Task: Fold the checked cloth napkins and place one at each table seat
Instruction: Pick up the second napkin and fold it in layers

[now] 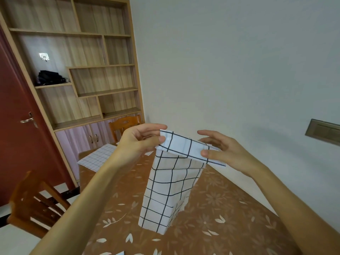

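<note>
- One counter (220, 208), brown leaf-patterned cover, nearest my view. A wooden chair (31, 205) stands at its left side, marking a seat.
- One checked napkin (171, 190), hanging lengthwise above the counter, top edge turned over into a narrow band. Its lower end is at or just over the surface; I cannot make out whether they touch. I judge it is held up so its own weight straightens the panel before the next fold.
- Left grip (141, 139): thumb and fingers pinching the napkin's top left corner.
- Right grip (228, 150): thumb pressing the band's right end against the fingers behind, index finger straight and free above.
- One second napkin (95, 157), lying flat at the counter's far left corner, near a far chair (123, 124). I cannot tell whether it is folded.
- One shelf unit (92, 70) against the wall beyond, no part in the job.
</note>
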Demonstrator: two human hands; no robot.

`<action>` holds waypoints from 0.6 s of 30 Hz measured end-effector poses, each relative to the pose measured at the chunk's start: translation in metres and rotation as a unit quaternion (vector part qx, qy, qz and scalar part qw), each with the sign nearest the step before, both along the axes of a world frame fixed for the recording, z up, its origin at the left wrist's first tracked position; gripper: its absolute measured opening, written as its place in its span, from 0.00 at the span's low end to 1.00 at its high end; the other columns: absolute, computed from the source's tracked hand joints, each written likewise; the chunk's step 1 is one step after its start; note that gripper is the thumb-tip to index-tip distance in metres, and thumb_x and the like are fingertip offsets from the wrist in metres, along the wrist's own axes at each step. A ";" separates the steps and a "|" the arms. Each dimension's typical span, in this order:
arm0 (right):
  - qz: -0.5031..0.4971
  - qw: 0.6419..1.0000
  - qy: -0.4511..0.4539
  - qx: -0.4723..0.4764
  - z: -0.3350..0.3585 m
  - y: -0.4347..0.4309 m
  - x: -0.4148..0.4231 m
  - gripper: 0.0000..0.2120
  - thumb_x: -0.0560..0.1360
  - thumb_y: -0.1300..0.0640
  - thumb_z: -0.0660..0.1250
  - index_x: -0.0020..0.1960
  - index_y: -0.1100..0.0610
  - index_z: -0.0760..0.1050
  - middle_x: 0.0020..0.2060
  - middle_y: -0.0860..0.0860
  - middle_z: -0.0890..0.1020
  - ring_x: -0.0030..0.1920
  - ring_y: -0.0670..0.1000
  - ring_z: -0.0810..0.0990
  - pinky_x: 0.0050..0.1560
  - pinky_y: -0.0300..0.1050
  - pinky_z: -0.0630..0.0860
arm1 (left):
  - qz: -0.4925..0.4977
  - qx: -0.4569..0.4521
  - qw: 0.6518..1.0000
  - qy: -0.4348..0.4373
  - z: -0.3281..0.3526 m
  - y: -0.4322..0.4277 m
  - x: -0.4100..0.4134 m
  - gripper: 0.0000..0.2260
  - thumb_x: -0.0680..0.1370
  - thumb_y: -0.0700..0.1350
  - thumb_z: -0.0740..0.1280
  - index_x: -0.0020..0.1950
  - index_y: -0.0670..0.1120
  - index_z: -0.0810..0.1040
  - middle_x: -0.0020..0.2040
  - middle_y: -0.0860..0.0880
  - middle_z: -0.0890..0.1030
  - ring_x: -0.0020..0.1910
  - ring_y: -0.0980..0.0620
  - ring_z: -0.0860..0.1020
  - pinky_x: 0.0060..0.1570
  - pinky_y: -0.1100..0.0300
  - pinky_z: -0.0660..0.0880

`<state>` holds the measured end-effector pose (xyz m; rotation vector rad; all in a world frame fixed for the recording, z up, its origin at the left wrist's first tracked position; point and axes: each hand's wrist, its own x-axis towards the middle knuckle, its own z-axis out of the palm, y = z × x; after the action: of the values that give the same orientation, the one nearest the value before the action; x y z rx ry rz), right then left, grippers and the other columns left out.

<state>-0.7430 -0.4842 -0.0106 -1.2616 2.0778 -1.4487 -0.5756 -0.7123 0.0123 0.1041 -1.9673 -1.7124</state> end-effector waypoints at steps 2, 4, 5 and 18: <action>0.009 1.000 0.016 0.009 0.003 -0.001 -0.002 0.19 0.67 0.47 0.76 0.58 0.45 0.82 0.53 0.43 0.86 0.56 0.40 0.82 0.57 0.35 0.75 | -0.003 -0.027 1.000 0.003 0.002 0.001 0.002 0.13 0.71 0.41 0.77 0.54 0.49 0.86 0.49 0.35 0.82 0.47 0.39 0.79 0.50 0.48 0.75; 0.008 1.000 0.025 -0.014 0.005 -0.002 -0.001 0.09 0.70 0.52 0.76 0.50 0.51 0.85 0.46 0.46 0.87 0.49 0.43 0.85 0.51 0.31 0.76 | 0.006 -0.043 0.999 0.007 0.003 0.000 0.003 0.11 0.70 0.43 0.75 0.52 0.50 0.87 0.46 0.38 0.83 0.45 0.45 0.81 0.45 0.57 0.78; 0.004 0.999 0.033 -0.030 0.005 -0.003 -0.002 0.05 0.73 0.53 0.75 0.47 0.53 0.86 0.44 0.46 0.87 0.46 0.43 0.85 0.48 0.30 0.75 | 0.013 -0.049 0.999 0.011 0.003 -0.001 0.003 0.11 0.70 0.43 0.75 0.52 0.50 0.87 0.46 0.38 0.84 0.44 0.47 0.82 0.44 0.60 0.79; -0.012 0.988 -0.099 -0.120 -0.013 -0.008 0.010 0.14 0.66 0.52 0.76 0.52 0.48 0.84 0.50 0.44 0.88 0.54 0.45 0.86 0.53 0.36 0.80 | 0.101 -0.047 0.992 0.066 -0.007 -0.006 -0.005 0.08 0.75 0.36 0.73 0.54 0.43 0.84 0.42 0.50 0.85 0.41 0.56 0.83 0.42 0.66 0.78</action>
<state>-0.7327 -0.4919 -0.0237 -1.1232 1.8386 -1.8008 -0.5810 -0.7184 0.0055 0.1469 -1.8685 -1.4595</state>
